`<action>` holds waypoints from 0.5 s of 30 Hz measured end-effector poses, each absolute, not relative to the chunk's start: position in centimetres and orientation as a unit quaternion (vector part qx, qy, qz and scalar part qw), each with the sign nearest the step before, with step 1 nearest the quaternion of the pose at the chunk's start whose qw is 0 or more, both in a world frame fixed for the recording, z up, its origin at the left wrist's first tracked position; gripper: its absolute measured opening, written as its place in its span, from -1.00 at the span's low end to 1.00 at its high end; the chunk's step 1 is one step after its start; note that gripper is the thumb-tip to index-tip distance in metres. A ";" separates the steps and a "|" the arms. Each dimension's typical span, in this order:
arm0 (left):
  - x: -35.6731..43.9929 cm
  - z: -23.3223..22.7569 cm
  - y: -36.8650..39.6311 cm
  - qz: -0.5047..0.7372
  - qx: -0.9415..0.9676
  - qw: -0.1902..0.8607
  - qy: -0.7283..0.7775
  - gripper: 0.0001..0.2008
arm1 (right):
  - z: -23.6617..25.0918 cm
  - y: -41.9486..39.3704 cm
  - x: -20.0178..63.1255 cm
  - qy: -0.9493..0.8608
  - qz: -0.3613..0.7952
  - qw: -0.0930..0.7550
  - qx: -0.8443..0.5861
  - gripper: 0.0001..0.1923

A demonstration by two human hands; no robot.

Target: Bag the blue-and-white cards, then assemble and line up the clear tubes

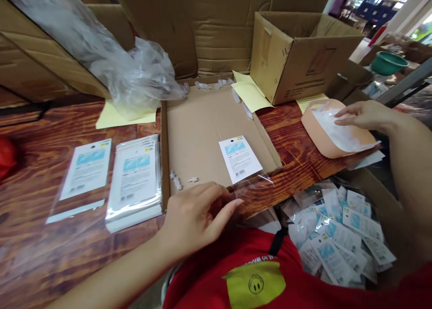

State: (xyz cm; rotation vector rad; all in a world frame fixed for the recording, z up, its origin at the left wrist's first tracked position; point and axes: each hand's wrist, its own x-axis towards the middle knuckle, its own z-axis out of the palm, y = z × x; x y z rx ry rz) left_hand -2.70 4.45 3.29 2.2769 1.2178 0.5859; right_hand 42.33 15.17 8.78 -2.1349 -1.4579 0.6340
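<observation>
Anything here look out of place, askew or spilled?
Mostly minor. Small white plastic bits lie loose in the shallow cardboard tray near the left hand. The packet in the tray lies askew, its clear sleeve over the tray's edge. The right hand rests on white sheets.

left hand (197, 216) flat, right hand (362, 115) outstretched

Left hand (197, 216) pressing clear packet (245, 165) at near edge of cardboard tray (199, 124); right hand (362, 115) on white sheets atop peach pad (315, 135), far right on surface (297, 151).
</observation>
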 end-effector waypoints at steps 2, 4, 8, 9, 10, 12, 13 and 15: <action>-2.8 3.1 4.8 0.229 0.870 0.135 0.415 -0.75 | 8.7 14.9 41.9 -0.503 0.265 0.271 -0.776 -0.88; -2.6 2.6 5.1 0.222 0.890 0.091 0.388 -0.81 | 8.6 14.9 41.3 -0.484 0.296 0.300 -0.767 -0.78; -1.7 1.0 5.7 0.223 0.906 0.070 0.354 -0.68 | 8.4 15.1 40.1 -0.486 0.228 0.254 -0.804 -0.65; -1.6 0.7 5.8 0.228 0.907 0.064 0.349 -0.64 | 8.4 15.2 39.7 -0.493 0.200 0.230 -0.815 -0.69; -1.5 0.4 6.0 0.232 0.908 0.058 0.345 -0.63 | 8.4 15.1 39.4 -0.502 0.178 0.208 -0.820 -0.74; -1.4 0.1 6.2 0.242 0.909 0.051 0.334 -0.70 | 8.4 14.9 38.7 -0.523 0.195 0.207 -0.803 -0.76; -1.4 0.1 6.4 0.250 0.910 0.050 0.327 -0.74 | 8.4 14.7 38.6 -0.521 0.212 0.227 -0.795 -0.77; -1.6 0.0 6.6 0.264 0.910 0.051 0.315 -0.77 | 8.4 14.2 38.7 -0.500 0.206 0.282 -0.793 -0.86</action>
